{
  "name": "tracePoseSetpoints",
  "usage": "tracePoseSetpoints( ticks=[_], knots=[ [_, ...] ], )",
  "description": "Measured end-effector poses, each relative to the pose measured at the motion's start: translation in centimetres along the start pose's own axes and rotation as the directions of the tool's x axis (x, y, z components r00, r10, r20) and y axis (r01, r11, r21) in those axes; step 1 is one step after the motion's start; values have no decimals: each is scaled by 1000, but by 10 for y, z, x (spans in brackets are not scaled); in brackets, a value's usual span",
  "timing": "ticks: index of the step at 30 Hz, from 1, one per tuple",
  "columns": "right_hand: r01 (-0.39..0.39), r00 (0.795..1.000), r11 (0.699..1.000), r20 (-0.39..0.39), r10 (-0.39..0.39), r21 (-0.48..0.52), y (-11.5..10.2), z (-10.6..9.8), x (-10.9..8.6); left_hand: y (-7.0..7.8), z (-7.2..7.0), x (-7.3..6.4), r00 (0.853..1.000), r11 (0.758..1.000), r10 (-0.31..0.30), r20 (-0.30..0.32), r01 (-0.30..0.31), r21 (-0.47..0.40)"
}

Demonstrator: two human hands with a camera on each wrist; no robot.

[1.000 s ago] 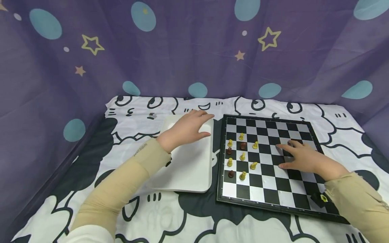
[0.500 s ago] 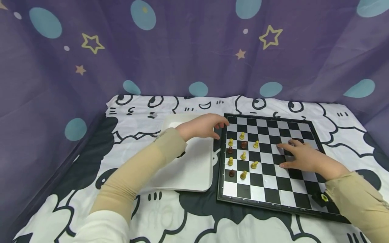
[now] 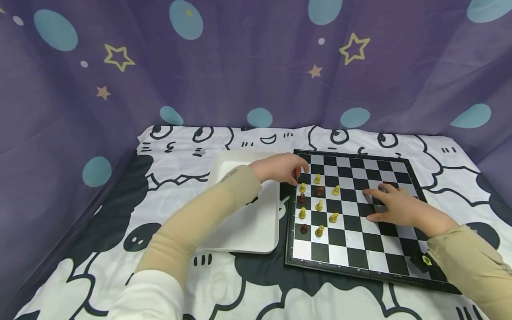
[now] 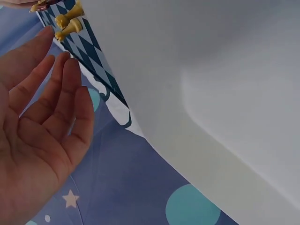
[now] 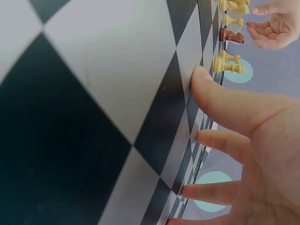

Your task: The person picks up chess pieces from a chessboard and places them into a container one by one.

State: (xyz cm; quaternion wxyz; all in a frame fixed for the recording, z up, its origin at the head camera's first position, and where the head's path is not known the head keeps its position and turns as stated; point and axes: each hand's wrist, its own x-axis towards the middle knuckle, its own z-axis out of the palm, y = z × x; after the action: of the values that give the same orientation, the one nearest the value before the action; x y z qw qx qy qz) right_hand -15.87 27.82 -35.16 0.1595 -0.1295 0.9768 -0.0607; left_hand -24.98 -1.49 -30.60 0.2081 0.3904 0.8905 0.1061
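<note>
My left hand [image 3: 280,168] hovers over the left edge of the chessboard [image 3: 356,240], its fingers bent and apart from the thumb. Nothing is between them in the left wrist view, where two yellow chess pieces [image 4: 69,29] stand just beyond the fingertips. Closest to that hand is a yellow piece [image 3: 302,187] in the board's left column. Several other yellow pieces and a few dark brown ones, including a brown knight [image 5: 232,36], are on the left columns. My right hand [image 3: 396,206] lies spread with fingertips on the right half of the board, holding nothing.
A white tray [image 3: 248,226] lies left of the board, under my left forearm. Near the board's front right corner, a small black object with a yellow mark [image 3: 421,262] shows at my right cuff. A purple curtain [image 3: 256,66] hangs behind the patterned cloth [image 3: 216,284].
My left hand has moved right, from above the tray to the board's left edge, with its fingers bending more. The right hand and the pieces stay where they were.
</note>
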Motion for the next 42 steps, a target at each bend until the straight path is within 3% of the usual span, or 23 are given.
tracePoseSetpoints(
  ticks=[10,20,42],
  knots=[
    [-8,1000,1000,-4,8,1,-1,1,0,8,5,8,999,1000,-15,51,15,4],
    [0,1000,1000,-11,0,-4,-1,3,-1,8,14,13,999,1000,-10,46,9,9],
    [-17,1000,1000,-2,16,-17,0,3,-2,4,16,16,999,998,30,40,-28,-50]
  ],
)
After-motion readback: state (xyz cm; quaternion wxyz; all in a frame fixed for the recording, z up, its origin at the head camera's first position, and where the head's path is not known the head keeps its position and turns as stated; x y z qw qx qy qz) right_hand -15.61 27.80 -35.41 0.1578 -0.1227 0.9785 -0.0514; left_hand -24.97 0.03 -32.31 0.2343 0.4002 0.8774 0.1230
